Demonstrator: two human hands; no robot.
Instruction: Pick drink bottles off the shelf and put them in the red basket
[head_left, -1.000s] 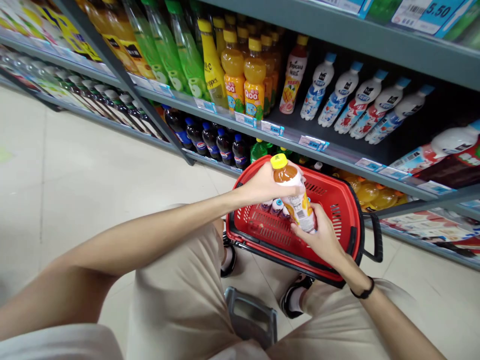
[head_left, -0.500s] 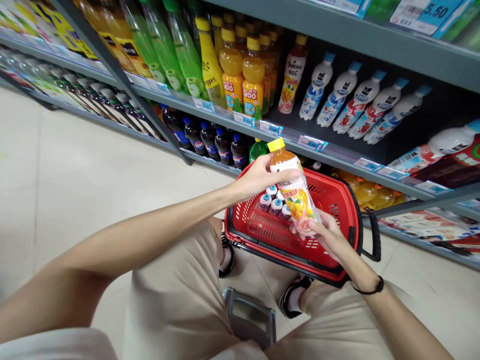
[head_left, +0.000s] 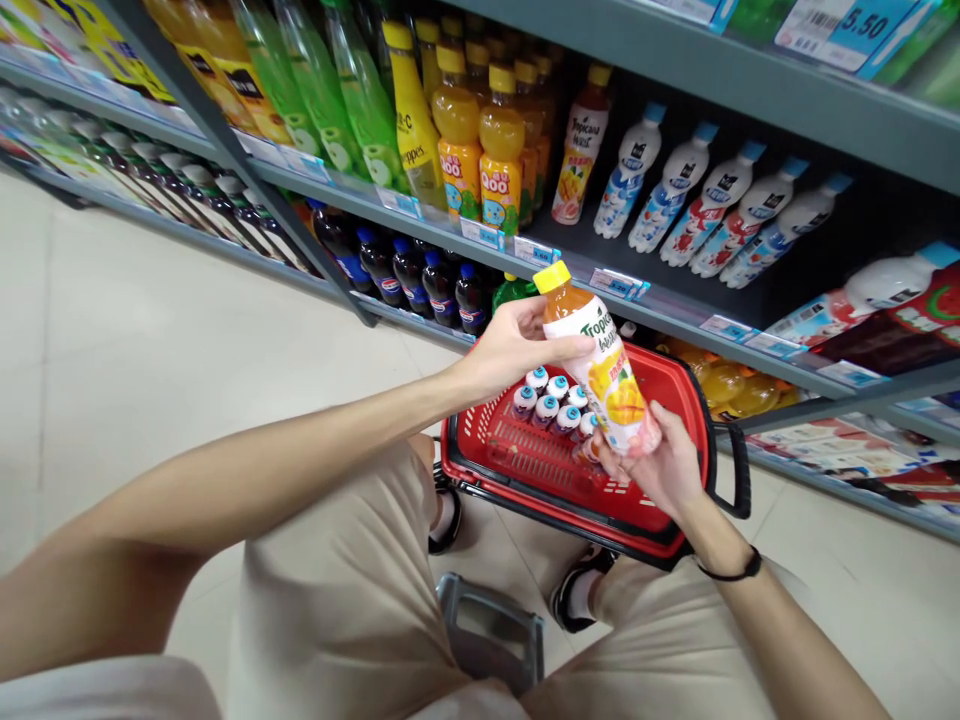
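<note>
Between both hands I hold a Tropicana juice bottle (head_left: 607,375) with a yellow cap and a mango picture on its label, tilted over the basket. My left hand (head_left: 517,345) is closed round its upper part below the cap. At the bottom end, my right hand (head_left: 664,460) grips the base, a black band on that wrist. Below the bottle is a red shopping basket (head_left: 517,480) with a black handle. Inside it stand several small bottles (head_left: 546,408) with white and blue tops, partly hidden by the juice bottle.
Grey store shelves (head_left: 712,70) run across the front, with price tags along their edges. Qoo bottles (head_left: 501,150), another Tropicana bottle (head_left: 580,145) and white blue-capped bottles (head_left: 682,190) stand there. Pepsi bottles (head_left: 409,275) fill a lower shelf. A grey stool (head_left: 491,630) lies between my legs.
The juice bottle has turned in my hands, so the Tropicana name now faces me. Both hands stay on it. The view has shifted slightly.
</note>
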